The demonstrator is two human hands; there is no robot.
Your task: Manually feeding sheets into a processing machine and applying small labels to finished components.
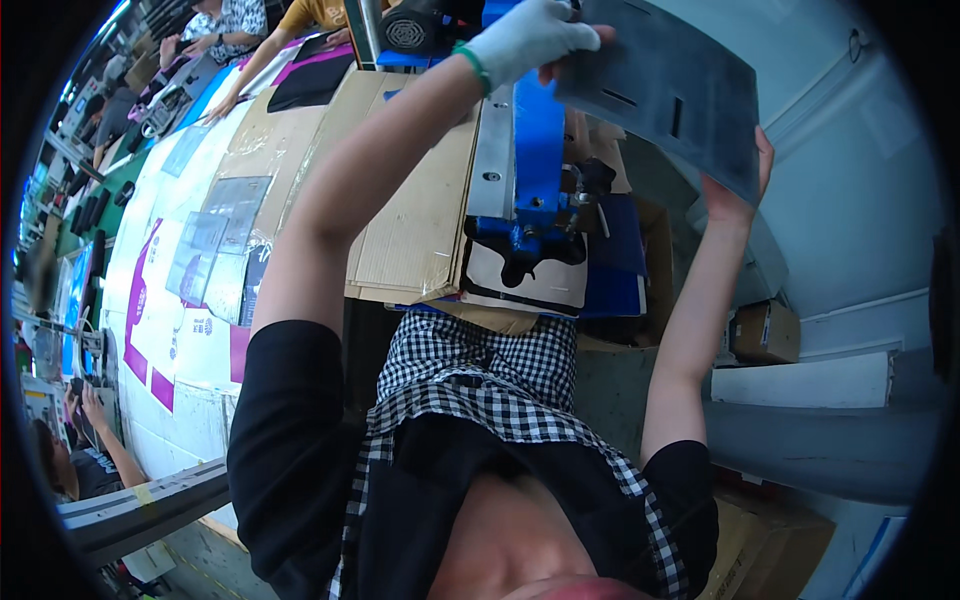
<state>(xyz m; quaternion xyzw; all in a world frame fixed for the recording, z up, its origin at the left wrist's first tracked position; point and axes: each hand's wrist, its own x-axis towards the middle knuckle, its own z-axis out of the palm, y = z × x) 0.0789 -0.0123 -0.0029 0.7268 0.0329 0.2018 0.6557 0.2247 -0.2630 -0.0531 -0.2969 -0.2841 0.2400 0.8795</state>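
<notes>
A flat dark grey plate (650, 70) with narrow slots cut in it is raised at the upper right, tilted. My left hand (530, 42), in a white glove with a green cuff, grips its left end, with bare fingertips showing past the glove. At the lower right corner, my bare right hand (738, 190) is closed on the plate's edge, its palm partly hidden behind it. Below and left of the plate stands a blue machine (540, 150) with a metal bar along its side. A black part (520, 265) sits at its near end.
Layered cardboard (405, 245) lies left of the machine. Further left, a long table holds clear plastic sheets (240, 205), purple pieces and black cloth (312, 82). Co-workers are along the far left. A cardboard box (765, 330) stands by the wall at right.
</notes>
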